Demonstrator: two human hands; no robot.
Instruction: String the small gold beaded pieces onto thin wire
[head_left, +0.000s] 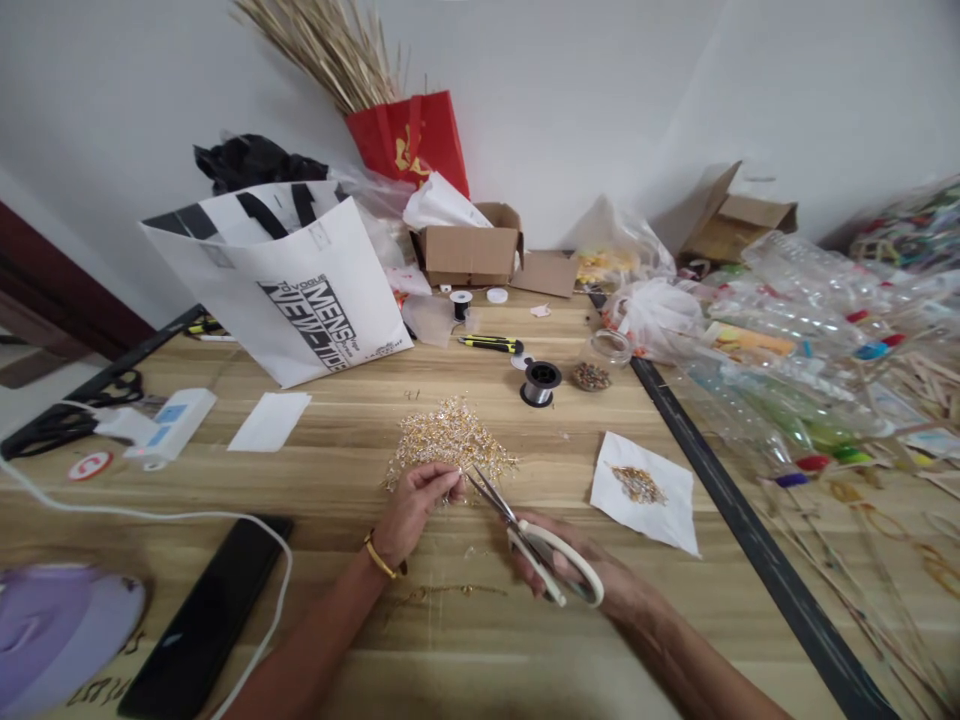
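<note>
My left hand [412,508] is closed in a pinch at the near edge of a loose heap of gold and silver beads [450,440]. What sits between its fingertips is too small to make out. In my right hand [619,580] is a pair of scissors [564,548] with white handles. Their blades are slightly apart, and the tips point at the pinched left fingertips. A gold chain-like strand [450,590] lies on the wooden table between my forearms. To the right, a white paper sheet [679,515] carries a smaller pile of gold pieces [637,484].
Behind the heap are a wire spool [540,382], a jar of beads [592,375] and a yellow cutter [491,344]. A white bag [322,290] stands back left. A phone [206,615] and white cable [289,575] lie left. Plastic bottles [780,300] crowd the right.
</note>
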